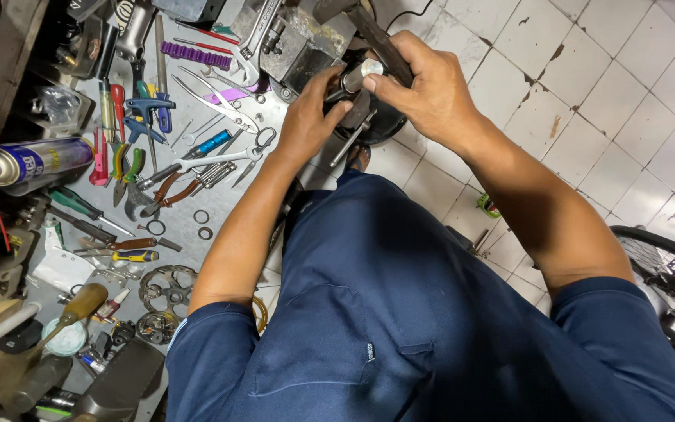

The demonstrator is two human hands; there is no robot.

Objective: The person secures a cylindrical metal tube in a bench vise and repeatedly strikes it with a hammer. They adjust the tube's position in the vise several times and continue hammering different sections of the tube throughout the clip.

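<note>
Item: silver metal cylinder (pixel 362 73), upright at vise (pixel 298 43), tabletop (pixel 189 215) edge. L hand (pixel 306 117) pinches its base; R hand (pixel 423 86) grips dark bar (pixel 380 39) on top. Risk: bar slips off, pinching L fingers; cylinder drops to tiled floor (pixel 587 94).

Two hands work at twelve o'clock, the left hand (pixel 310 117) and the right hand (pixel 423 90), sharing one short metal cylinder (pixel 361 74) beside one bench vise (pixel 298 43). Toward nine o'clock lie one spray can (pixel 33 162), one pair of scissors (pixel 224 156), one purple comb-like strip (pixel 194 55) and two small metal rings (pixel 202 224). Toward seven o'clock sit two toothed cogs (pixel 166 301) and one wooden-handled tool (pixel 76 309), and at four o'clock one wheel (pixel 666 266) shows in part.
</note>
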